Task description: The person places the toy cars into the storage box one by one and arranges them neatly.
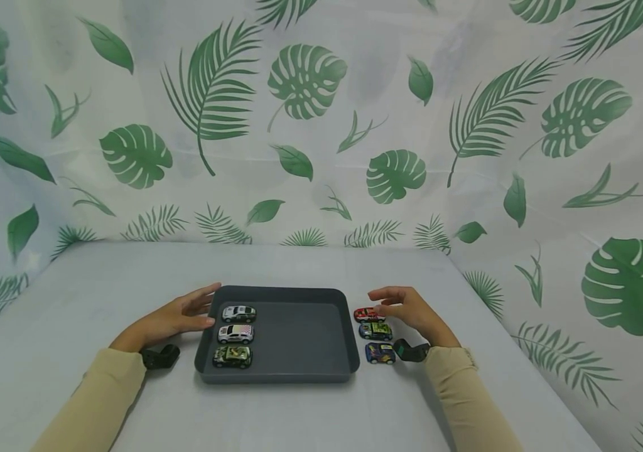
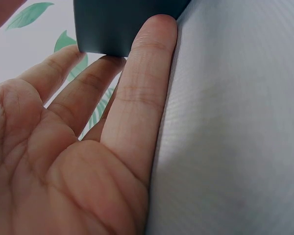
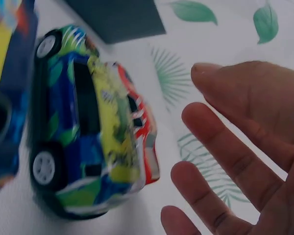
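At the left end of a dark grey tray (image 1: pixel 299 336), my left hand (image 1: pixel 170 320) rests its fairly straight fingers against the outer wall. The left wrist view shows those fingertips touching the tray's side. Over a red toy car (image 1: pixel 363 314), right of the tray, my right hand (image 1: pixel 414 312) hovers with fingers spread and holding nothing. Nearer to me stand a green-and-blue toy car (image 3: pixel 108 122) and a purple-blue toy car (image 1: pixel 380 353). Inside the tray, along its left side, a silver-white car (image 1: pixel 238 313), a white patterned car (image 1: pixel 235 333) and a green camouflage car (image 1: pixel 232 356) form a column.
The tray lies on a table (image 1: pixel 276 414) covered in white cloth. A white curtain (image 1: pixel 321 144) printed with green leaves rises behind the table and along its sides. Each wrist carries a black camera, such as the right wrist camera (image 1: pixel 410 350).
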The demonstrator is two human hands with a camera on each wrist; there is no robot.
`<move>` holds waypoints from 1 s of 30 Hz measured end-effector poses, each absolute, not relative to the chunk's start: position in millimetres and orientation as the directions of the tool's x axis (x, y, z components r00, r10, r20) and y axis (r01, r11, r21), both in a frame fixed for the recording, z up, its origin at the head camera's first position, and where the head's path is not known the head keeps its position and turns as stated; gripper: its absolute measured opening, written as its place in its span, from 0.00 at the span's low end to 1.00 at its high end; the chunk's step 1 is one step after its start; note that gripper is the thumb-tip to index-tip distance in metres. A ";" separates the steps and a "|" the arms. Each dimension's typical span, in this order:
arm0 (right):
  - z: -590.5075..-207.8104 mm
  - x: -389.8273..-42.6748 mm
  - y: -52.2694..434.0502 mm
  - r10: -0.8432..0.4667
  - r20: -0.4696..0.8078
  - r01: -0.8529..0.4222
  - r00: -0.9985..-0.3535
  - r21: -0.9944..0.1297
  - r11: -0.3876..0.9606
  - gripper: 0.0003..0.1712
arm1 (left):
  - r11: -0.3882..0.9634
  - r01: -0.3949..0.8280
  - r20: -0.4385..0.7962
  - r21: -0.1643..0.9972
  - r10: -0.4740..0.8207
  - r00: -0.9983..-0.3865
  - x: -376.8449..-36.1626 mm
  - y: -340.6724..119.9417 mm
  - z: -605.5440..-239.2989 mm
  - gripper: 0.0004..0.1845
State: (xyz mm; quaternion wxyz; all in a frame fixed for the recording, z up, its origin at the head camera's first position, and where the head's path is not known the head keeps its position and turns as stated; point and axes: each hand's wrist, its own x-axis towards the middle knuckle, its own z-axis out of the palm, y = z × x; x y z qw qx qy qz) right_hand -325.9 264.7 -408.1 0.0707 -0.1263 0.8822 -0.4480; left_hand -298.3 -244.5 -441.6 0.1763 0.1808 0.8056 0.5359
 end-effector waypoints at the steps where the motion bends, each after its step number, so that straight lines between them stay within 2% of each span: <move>1: -409.6 -326.6 265.7 -0.281 -0.018 -0.154 -0.960 -0.802 0.577 0.22 | 0.358 0.102 -0.089 0.928 0.480 -0.873 -298.3 -244.6 -442.0 0.53; 9: -417.9 -330.3 269.9 -0.228 -0.076 -0.081 -0.971 -0.789 0.609 0.19 | 0.349 0.103 -0.083 0.931 0.481 -0.873 -299.7 -244.7 -443.2 0.52; 17: -423.6 -332.8 270.0 -0.233 -0.097 -0.069 -0.968 -0.786 0.614 0.21 | 0.340 0.094 -0.086 0.936 0.479 -0.874 -300.4 -245.9 -444.8 0.52; 30: -425.7 -333.7 270.2 -0.270 -0.074 -0.118 -0.960 -0.768 0.630 0.20 | 0.344 0.096 -0.086 0.934 0.478 -0.874 -300.8 -245.8 -444.5 0.52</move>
